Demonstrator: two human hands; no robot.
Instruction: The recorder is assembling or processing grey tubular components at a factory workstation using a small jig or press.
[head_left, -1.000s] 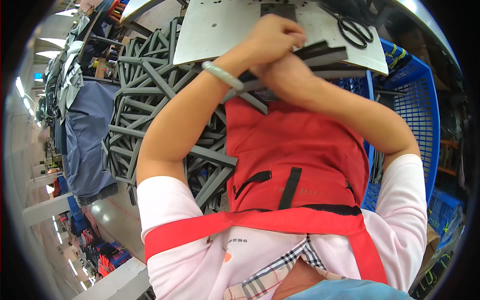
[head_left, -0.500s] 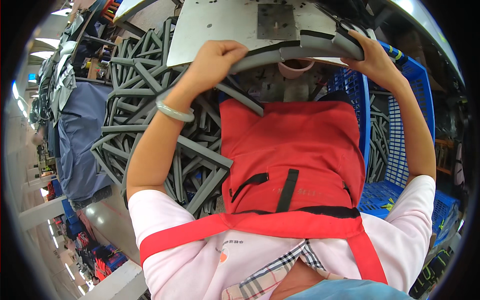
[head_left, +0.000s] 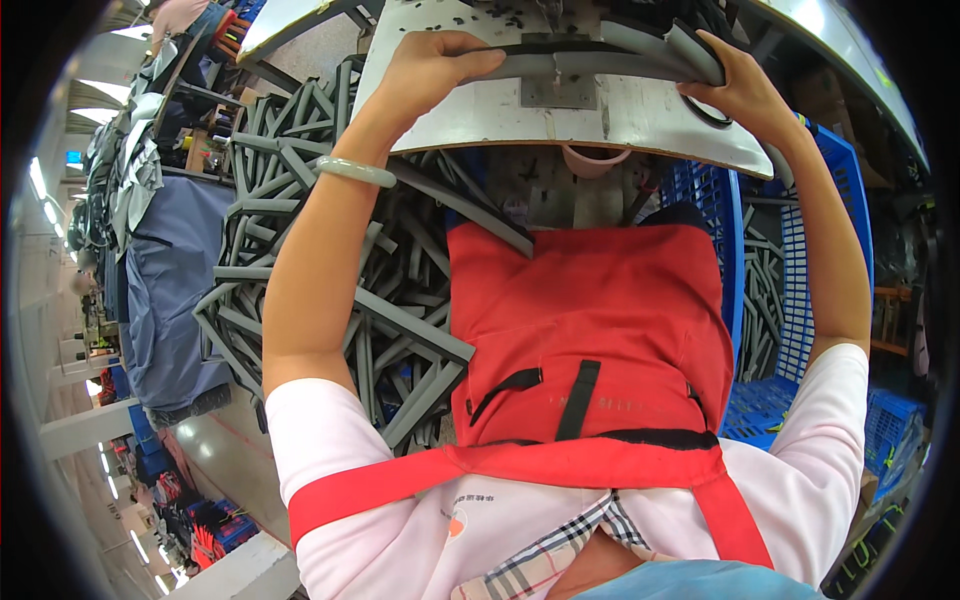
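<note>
A long grey strip with black edging (head_left: pixel 590 64), like padded foam tubing, stretches between my hands over a white worktable (head_left: pixel 450 118). My left hand (head_left: pixel 440 68) pinches its left part, thumb and fingers closed. Around the right end, where several overlapping flaps of the strip bunch together, my right hand (head_left: pixel 735 85) is wrapped. Below the strip a metal plate (head_left: pixel 535 96) is set in the tabletop, partly hidden. Small black scraps (head_left: pixel 462 20) lie scattered along the far side of the table.
Left of my lap rises a big heap of similar grey strips (head_left: pixel 300 215). One strip (head_left: pixel 470 208) reaches over to my red apron (head_left: pixel 590 300). On the right stands a blue plastic crate (head_left: pixel 735 270) with grey pieces inside. A pink container (head_left: pixel 592 163) is under the table edge.
Both hands have carried the strip forward, away from my body, from the table's near edge to above the metal plate. My view has shifted, showing more of the tabletop.
</note>
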